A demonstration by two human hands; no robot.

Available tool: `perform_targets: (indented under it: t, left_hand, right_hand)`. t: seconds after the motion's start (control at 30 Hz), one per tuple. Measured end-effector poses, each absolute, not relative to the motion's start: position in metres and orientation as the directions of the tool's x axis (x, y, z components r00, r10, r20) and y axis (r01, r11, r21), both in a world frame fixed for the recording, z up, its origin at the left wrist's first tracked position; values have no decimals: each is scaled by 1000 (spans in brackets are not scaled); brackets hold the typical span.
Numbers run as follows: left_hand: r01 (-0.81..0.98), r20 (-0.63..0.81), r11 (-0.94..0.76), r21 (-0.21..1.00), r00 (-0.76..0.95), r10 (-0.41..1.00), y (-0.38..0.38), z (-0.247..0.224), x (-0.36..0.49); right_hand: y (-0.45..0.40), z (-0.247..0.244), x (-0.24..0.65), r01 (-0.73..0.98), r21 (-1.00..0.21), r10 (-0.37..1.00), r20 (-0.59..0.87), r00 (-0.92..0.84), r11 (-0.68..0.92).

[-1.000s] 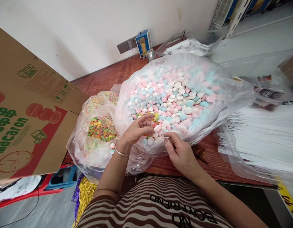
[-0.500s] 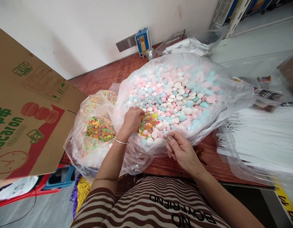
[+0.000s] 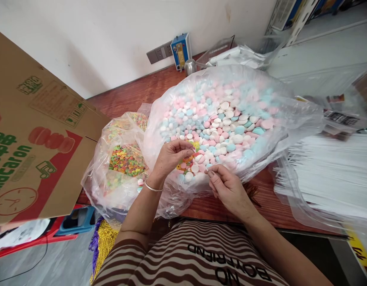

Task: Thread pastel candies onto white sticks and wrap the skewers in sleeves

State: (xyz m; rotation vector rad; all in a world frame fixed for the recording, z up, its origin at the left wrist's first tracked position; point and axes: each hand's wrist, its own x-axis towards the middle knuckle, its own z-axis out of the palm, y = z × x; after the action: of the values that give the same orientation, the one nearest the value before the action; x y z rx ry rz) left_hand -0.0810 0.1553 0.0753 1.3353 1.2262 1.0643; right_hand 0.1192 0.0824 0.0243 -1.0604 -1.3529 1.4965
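Observation:
A large clear bag (image 3: 159, 115) lies open, full of pink, white and blue round pieces (image 3: 225, 119). Small colourful rings (image 3: 188, 161) sit in a patch on top of them near its front. Over this patch is my left hand (image 3: 173, 157), its thumb and fingers pinched together on something too small to make out. My right hand (image 3: 223, 184) is closed in a pinch at the bag's front edge, with a small white thing at its fingertips. To the left, a second clear bag (image 3: 97, 159) holds many more colourful rings (image 3: 126, 161).
A printed cardboard box (image 3: 52, 131) stands at the left. Behind the bags are a blue device (image 3: 181, 51) and a metal cup (image 3: 190, 68). Stacked white sticks (image 3: 329, 174) lie in a plastic bag at the right.
My left hand has moved right and slightly down, from the left side of the ring patch to over it. My right hand has stayed nearly in place.

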Motion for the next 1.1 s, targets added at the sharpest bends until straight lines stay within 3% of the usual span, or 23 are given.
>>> perform_targets:
  t: [0.17, 0.3, 0.4, 0.53, 0.73, 0.9, 1.1]
  left_hand:
    - [184, 44, -68, 981, 131, 990, 151, 75, -80]
    - [150, 113, -137, 979, 159, 981, 146, 73, -73]
    - [-32, 104, -103, 994, 28, 994, 140, 69, -59]
    - [-335, -98, 73, 939, -56, 994, 126, 71, -31]
    - [-479, -142, 76, 874, -104, 984, 101, 76, 2]
    - [-557, -155, 45, 829, -152, 976, 86, 65, 19]
    - [-432, -134, 56, 900, -154, 979, 73, 55, 30]
  right_hand:
    - [81, 27, 121, 72, -997, 968, -10, -252, 8]
    - [77, 30, 116, 187, -974, 984, 104, -142, 129]
    - [75, 29, 110, 314, -898, 951, 298, -80, 308]
    - [74, 28, 106, 453, -764, 884, 442, -153, 460]
    - [62, 33, 113, 700, -550, 866, 454, -208, 456]
    - [52, 33, 115, 706, -546, 874, 429, -226, 450]
    - [59, 37, 112, 727, -527, 865, 468, -184, 440]
